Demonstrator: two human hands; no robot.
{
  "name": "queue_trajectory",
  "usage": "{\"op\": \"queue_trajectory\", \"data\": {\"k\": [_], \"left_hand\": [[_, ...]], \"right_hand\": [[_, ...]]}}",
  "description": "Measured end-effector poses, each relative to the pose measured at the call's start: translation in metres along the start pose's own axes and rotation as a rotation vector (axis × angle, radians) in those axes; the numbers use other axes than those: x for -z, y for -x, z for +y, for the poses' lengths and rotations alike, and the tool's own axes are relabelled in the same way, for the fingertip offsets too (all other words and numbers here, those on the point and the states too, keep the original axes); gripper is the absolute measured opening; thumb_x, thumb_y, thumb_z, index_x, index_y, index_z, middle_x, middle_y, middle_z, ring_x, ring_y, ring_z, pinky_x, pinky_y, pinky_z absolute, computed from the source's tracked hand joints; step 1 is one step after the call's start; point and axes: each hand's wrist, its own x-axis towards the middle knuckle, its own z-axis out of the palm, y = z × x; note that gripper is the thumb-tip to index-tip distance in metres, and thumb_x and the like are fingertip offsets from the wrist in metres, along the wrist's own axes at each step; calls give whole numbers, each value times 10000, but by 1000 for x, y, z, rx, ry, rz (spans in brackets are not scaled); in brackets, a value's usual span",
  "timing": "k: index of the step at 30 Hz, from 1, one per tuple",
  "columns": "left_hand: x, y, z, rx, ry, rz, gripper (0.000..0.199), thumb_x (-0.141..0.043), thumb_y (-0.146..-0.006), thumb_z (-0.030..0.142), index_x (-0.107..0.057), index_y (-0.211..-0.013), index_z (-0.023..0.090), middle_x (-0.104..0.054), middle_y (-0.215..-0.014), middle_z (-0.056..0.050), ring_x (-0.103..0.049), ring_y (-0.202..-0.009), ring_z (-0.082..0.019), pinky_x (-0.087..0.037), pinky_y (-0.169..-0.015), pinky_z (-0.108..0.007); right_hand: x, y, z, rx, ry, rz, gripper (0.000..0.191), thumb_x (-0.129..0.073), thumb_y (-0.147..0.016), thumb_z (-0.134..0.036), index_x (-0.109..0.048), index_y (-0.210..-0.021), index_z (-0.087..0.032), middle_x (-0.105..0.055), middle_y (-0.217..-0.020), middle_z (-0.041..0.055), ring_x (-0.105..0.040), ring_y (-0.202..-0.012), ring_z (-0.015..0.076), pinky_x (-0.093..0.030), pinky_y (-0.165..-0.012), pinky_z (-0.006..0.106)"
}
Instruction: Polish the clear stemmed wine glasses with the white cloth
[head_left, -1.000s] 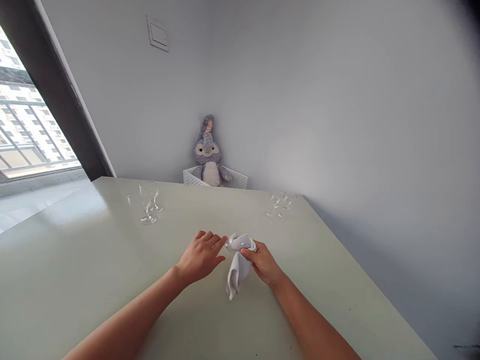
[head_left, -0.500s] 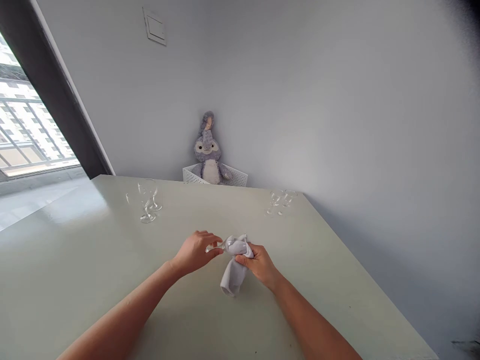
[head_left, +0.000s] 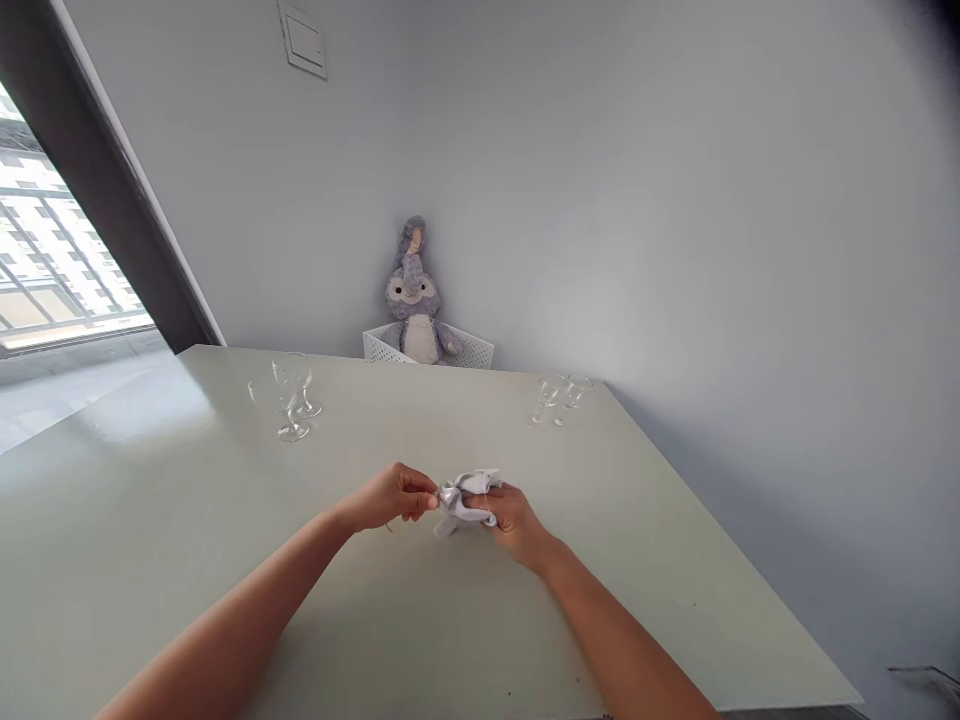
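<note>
A stemmed glass (head_left: pixel 448 495) lies on its side in the air between my hands, its mouth toward the right. My left hand (head_left: pixel 397 497) is closed on its stem in a pinch, and part of the foot shows below the fingers. A white cloth (head_left: pixel 472 483) bunches in and around the bowl. My right hand (head_left: pixel 514 520) is closed on this cloth, with its fingers reaching into the glass's mouth. The fingertips are hidden in the cloth.
On the pale table (head_left: pixel 360 620), clear stemmed glasses (head_left: pixel 293 430) stand at the back left. Two more small glasses (head_left: pixel 551 392) stand at the back right. Behind the far edge, a plush toy (head_left: pixel 420 335) sits in a white basket (head_left: pixel 474 350) against the wall.
My left fingers have closed on the glass's stem, where they were looser before. My right fingers have pushed the cloth into the bowl, and its hanging end has swung up and left.
</note>
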Motion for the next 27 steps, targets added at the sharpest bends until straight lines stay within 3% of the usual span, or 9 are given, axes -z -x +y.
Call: {"op": "queue_trajectory", "data": {"k": [2, 4, 9, 11, 14, 17, 21, 24, 27], "left_hand": [[1, 0, 1, 22, 137, -86, 407, -511, -733, 524, -634, -779, 139, -447, -547, 19, -365, -507, -82, -334, -509, -218], [4, -2, -2, 51, 194, -68, 407, -529, -714, 520, -626, -772, 129, -445, -548, 17, -364, -506, -84, -340, -515, -227], [14, -8, -17, 158, 127, 269, 387, -513, -709, 518, -605, -732, 143, -468, -574, 16, -395, -509, -86, -322, -497, -215], [15, -9, -19, 218, 41, 381, 367, -497, -718, 512, -607, -743, 162, -496, -592, 14, -414, -511, -89, -304, -474, -204], [4, -11, -18, 219, -160, 452, 270, -470, -748, 420, -620, -783, 198, -535, -596, 16, -433, -506, -95, -284, -462, -201], [-17, -11, -16, 40, -488, 492, 198, -426, -742, 218, -572, -612, 185, -492, -515, 21, -394, -480, -92, -253, -476, -215], [-39, -9, -13, -288, -812, 517, 240, -425, -757, 154, -469, -521, 166, -462, -485, 15, -374, -454, -90, -263, -510, -240], [-46, -7, -11, -505, -963, 478, 270, -427, -837, 254, -512, -596, 165, -491, -511, 6, -419, -471, -100, -274, -522, -256], [-51, -6, -11, -612, -1010, 459, 207, -415, -869, 289, -569, -799, 169, -532, -560, 2, -467, -507, -112, -292, -537, -261]], "right_hand": [[7, 1, 9, 76, 179, 68, 250, -457, -830, -224, -655, -965, -296, -673, -826, 21, -565, -838, 204, -398, -817, 383], [16, 2, 19, 92, 317, 160, 286, -466, -813, -184, -646, -1006, -294, -686, -825, 22, -578, -880, 216, -390, -849, 397], [35, 4, 16, 61, 490, 460, 379, -367, -843, -119, -574, -1123, -267, -632, -1093, 34, -561, -1023, 207, -363, -897, 400], [31, 3, 3, 89, 544, 459, 382, -370, -860, -155, -509, -1203, -249, -578, -1185, 51, -520, -1093, 221, -326, -938, 423], [11, 1, -17, 173, 625, 230, 474, -465, -842, -320, -408, -1299, -207, -494, -1281, 83, -385, -1218, 284, -214, -1018, 490], [-10, -1, -28, 231, 639, 44, 543, -502, -819, -375, -380, -1321, -206, -527, -1247, 74, -263, -1281, 310, -140, -1045, 532], [-18, -3, -27, 131, 548, 175, 383, -439, -852, -243, -496, -1231, -234, -601, -1136, 66, -433, -1159, 264, -214, -1022, 500], [-9, -4, -21, -106, 247, 280, 292, -396, -866, -286, -653, -972, -193, -650, -974, 85, -567, -902, 210, -405, -847, 369], [2, -5, -10, -461, -249, 278, 340, -454, -821, -387, -647, -668, -153, -632, -646, 44, -571, -629, 170, -443, -627, 296]]}}
